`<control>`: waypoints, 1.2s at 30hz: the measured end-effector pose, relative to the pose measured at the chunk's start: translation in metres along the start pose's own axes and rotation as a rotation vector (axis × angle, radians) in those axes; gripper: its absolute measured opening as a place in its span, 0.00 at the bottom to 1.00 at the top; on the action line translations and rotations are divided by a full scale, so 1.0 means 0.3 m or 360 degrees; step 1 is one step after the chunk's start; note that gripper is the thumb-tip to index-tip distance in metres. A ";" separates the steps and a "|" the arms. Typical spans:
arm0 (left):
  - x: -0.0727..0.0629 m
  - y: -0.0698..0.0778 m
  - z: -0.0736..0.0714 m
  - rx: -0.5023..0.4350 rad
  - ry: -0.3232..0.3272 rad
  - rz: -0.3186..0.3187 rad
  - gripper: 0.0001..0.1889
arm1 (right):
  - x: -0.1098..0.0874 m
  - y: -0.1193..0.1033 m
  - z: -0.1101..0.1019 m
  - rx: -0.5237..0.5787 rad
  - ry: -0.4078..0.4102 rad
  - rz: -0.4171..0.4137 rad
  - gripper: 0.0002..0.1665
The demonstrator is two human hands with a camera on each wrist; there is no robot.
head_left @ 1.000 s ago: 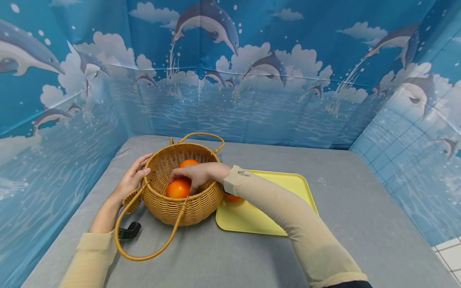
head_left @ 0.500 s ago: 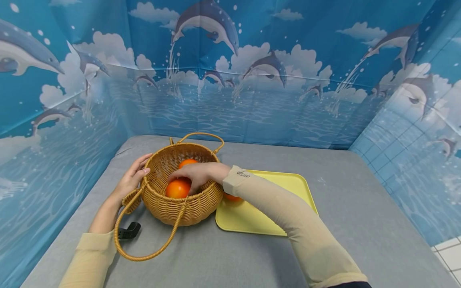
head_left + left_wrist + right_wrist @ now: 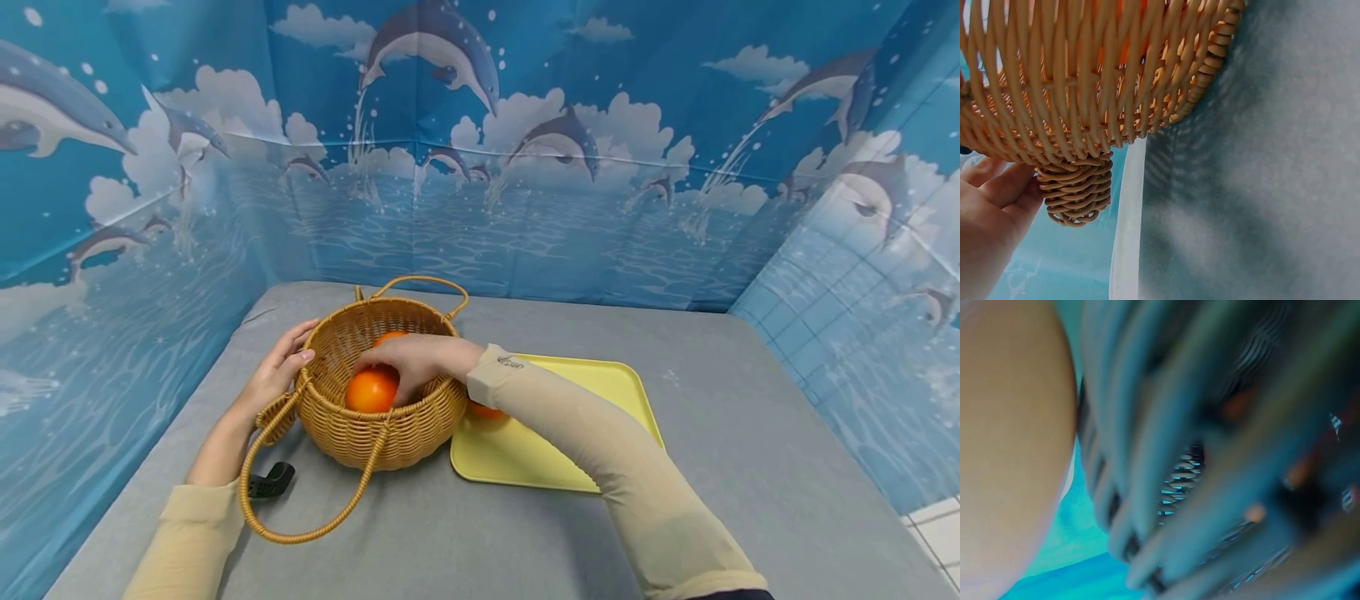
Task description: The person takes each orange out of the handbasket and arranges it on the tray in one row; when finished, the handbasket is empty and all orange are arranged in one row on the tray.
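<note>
In the head view, a round woven wicker basket (image 3: 390, 429) stands at the middle left of the grey surface. My right hand (image 3: 412, 364) reaches over its rim and grips a glossy orange (image 3: 371, 390) inside. Behind that hand, another orange (image 3: 390, 337) is partly hidden. My left hand (image 3: 272, 375) rests against the basket's left outer side, thumb near the rim. In the left wrist view, the fingers of the left hand (image 3: 997, 206) touch the wicker wall beside a small woven bump (image 3: 1075, 190). The right wrist view shows mostly blurred wicker (image 3: 1172, 456); the fingertips are hidden.
A yellow tray (image 3: 517, 454) lies right of the basket, with an orange (image 3: 486, 411) on it half covered by the right arm. One basket handle (image 3: 300, 537) droops toward the front; the other handle (image 3: 427, 279) leans back. A dolphin-printed curtain (image 3: 480, 208) encloses the surface.
The right hand stays on the orange inside the basket, with only a slight shift of its fingers. The left hand, basket and tray have not visibly moved.
</note>
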State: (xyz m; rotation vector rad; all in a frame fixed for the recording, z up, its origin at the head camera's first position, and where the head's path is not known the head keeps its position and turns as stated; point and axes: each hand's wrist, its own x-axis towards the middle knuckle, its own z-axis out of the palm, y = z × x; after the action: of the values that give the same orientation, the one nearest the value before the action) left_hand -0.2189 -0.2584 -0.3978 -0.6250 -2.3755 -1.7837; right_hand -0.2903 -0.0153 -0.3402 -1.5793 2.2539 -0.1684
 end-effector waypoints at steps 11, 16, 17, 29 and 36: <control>-0.001 0.008 0.005 0.0000 0.0002 -0.0023 0.26 | -0.047 0.006 -0.021 -0.0058 0.0346 -0.0109 0.44; -0.004 0.010 0.005 0.0018 0.0006 -0.0050 0.27 | -0.098 0.011 -0.045 0.0066 0.0444 -0.0054 0.42; -0.005 0.011 0.005 0.0022 0.0007 -0.0058 0.27 | -0.110 0.014 -0.050 0.0094 0.0470 -0.0051 0.42; -0.015 0.024 0.001 0.0084 0.0018 -0.0042 0.27 | -0.315 0.038 -0.072 0.0495 0.0825 -0.0061 0.42; -0.011 0.017 0.004 0.0075 0.0009 -0.0002 0.26 | -0.454 0.064 -0.064 0.0576 0.1029 -0.0019 0.41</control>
State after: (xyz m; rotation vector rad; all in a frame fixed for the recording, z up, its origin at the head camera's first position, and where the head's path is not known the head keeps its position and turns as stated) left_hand -0.2137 -0.2570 -0.3945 -0.6119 -2.4073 -1.7220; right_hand -0.2741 0.1153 -0.2961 -1.4733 2.4587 -1.1655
